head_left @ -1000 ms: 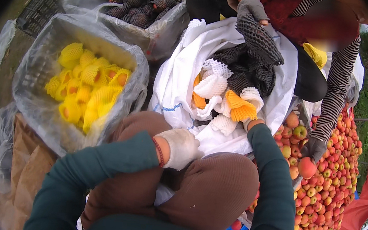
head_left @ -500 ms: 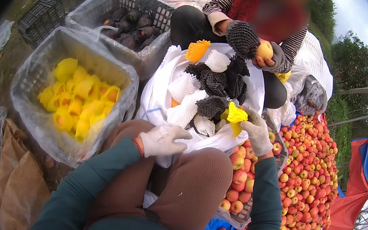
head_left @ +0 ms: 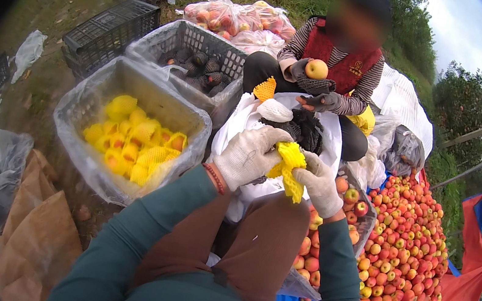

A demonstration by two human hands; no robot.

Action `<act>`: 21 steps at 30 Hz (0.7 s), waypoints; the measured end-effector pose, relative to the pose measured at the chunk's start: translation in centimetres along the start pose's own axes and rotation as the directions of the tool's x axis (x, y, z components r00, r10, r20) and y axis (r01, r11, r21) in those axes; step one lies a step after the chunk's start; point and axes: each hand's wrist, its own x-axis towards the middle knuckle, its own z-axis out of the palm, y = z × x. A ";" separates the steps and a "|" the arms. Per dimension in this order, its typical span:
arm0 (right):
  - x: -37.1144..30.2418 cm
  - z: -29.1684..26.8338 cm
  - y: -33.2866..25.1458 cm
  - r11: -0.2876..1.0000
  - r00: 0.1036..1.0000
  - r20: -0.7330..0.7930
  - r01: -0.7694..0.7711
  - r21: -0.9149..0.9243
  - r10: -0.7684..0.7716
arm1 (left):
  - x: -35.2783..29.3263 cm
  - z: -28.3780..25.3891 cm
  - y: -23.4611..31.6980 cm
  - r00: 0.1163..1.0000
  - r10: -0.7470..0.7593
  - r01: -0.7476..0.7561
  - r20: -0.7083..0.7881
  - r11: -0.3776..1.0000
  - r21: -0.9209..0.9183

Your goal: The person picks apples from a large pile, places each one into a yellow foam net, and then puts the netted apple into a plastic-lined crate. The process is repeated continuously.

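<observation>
Over the white bag (head_left: 245, 120), both gloved hands (left hand (head_left: 248, 154), right hand (head_left: 319, 183)) clamp a yellow foam net (head_left: 290, 165); stretched hard, it could tear.

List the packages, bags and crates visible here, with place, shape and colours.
Plastic-lined crate: left of left hand, yellow-netted fruit inside.
Grey crate: behind it, dark nets.
White sack: centre, open, nets.
Yellow foam net: in both hands, right hand.
Clear bags: top, red fruit.
Brown paper bags: lower left.

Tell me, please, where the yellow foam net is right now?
In the head view it sits centre frame: the yellow net is held between the left hand and right hand, above the white bag.
</observation>
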 end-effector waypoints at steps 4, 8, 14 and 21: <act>-0.8 -1.8 0.0 0.766 0.934 -0.260 0.020 -0.643 -0.244 | -1.1 -0.4 1.0 0.943 -0.326 0.332 0.071 0.901 -0.277; -2.0 -0.4 -1.6 0.877 0.874 -0.346 0.165 -0.451 -0.342 | -2.4 -1.8 2.3 0.794 -0.470 0.607 0.386 0.571 -0.553; -3.6 6.8 -1.3 0.953 0.963 -0.144 0.188 -0.238 -0.226 | -5.2 -1.2 3.7 0.783 -0.382 0.608 0.491 0.303 -0.734; -8.1 9.6 1.0 0.850 0.876 -0.474 0.317 0.422 -0.091 | -7.0 -0.9 5.6 0.853 -0.411 0.517 0.321 0.749 -0.414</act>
